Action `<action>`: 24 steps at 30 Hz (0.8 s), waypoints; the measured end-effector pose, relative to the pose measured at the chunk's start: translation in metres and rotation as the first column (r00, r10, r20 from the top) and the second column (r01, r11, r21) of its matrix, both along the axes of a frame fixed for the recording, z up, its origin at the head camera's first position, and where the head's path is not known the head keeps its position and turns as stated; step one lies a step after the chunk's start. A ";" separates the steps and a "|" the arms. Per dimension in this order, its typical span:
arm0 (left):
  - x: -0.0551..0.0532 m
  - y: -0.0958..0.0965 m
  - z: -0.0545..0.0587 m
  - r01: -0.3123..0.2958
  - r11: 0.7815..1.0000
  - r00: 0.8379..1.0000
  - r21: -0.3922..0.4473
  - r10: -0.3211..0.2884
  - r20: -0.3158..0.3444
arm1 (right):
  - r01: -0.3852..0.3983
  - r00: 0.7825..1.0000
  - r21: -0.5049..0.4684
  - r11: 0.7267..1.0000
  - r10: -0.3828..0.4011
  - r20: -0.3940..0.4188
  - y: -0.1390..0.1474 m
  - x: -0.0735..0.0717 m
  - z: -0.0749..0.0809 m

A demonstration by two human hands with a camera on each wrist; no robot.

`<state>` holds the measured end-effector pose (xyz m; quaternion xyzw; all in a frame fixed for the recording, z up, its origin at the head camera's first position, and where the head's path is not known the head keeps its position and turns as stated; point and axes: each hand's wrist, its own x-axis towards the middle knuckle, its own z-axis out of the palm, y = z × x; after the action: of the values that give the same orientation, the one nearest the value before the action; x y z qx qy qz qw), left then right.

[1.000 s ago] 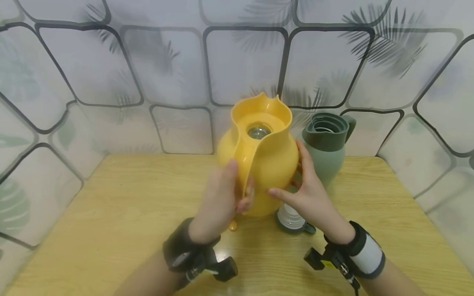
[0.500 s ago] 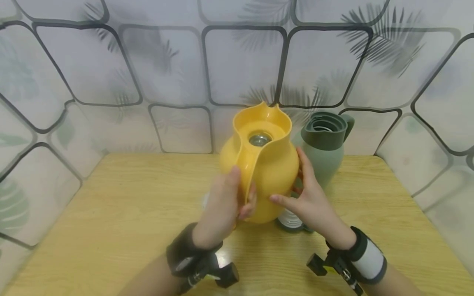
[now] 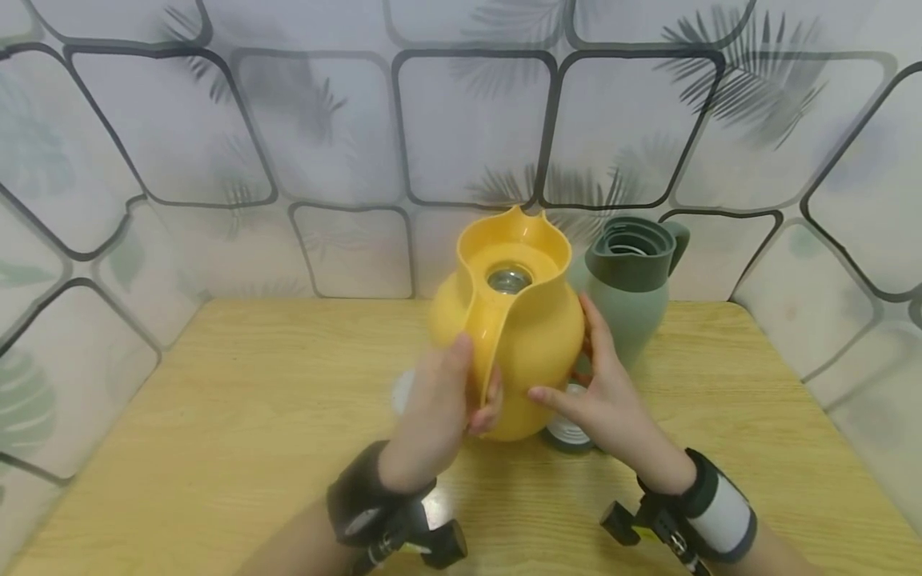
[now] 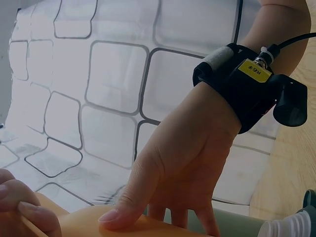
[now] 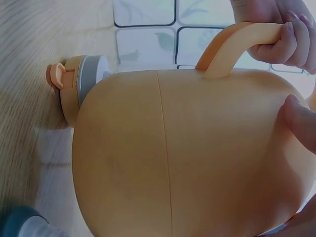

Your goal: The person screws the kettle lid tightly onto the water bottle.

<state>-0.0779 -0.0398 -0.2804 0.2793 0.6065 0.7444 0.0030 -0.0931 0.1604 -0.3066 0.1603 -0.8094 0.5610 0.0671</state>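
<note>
A yellow vacuum jug (image 3: 540, 344), without a lid, stands upright in the middle of the head view, its glass-lined mouth facing up. My left hand (image 3: 435, 412) grips its handle (image 3: 488, 324), fingers wrapped through the loop. Against the jug's right side my right hand (image 3: 612, 392) holds the belly, thumb in front and the other fingers round behind. Whether the jug's base touches the table cannot be told. In the right wrist view a yellow lid (image 5: 72, 91) with a grey and white collar lies beyond the base.
Behind on the right stands a green jug (image 3: 634, 308), its top uncovered. A stopper lid (image 3: 571, 430) with white threads and a dark rim sits on the wooden table (image 3: 274, 416), partly behind my right hand. A patterned wall covering (image 3: 475, 128) borders the table.
The yellow jug has come down slightly and a little to the right, with both hands keeping hold of it. The green jug stays in place.
</note>
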 end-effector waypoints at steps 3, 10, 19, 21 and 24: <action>0.002 0.001 -0.001 0.000 1.000 1.000 -0.009 0.000 -0.017 | -0.003 1.000 -0.008 1.000 0.003 -0.003 0.002 0.002 -0.001; 0.007 0.002 0.001 0.005 1.000 1.000 -0.018 -0.006 -0.016 | -0.013 1.000 -0.004 1.000 0.013 0.003 0.004 0.006 -0.002; 0.013 0.004 -0.001 0.010 1.000 1.000 -0.005 -0.010 -0.024 | -0.020 1.000 -0.006 1.000 0.020 -0.004 0.006 0.012 -0.002; 0.014 0.005 -0.002 0.007 1.000 0.999 -0.010 -0.007 -0.034 | -0.023 1.000 -0.007 1.000 0.023 -0.004 0.006 0.014 -0.003; 0.017 0.005 -0.003 0.008 1.000 0.999 -0.010 -0.009 -0.045 | -0.022 1.000 -0.005 1.000 0.022 -0.001 0.007 0.017 -0.004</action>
<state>-0.0605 -0.0348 -0.2829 0.2983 0.6091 0.7348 -0.0060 -0.0765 0.1672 -0.3105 0.1694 -0.8062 0.5634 0.0618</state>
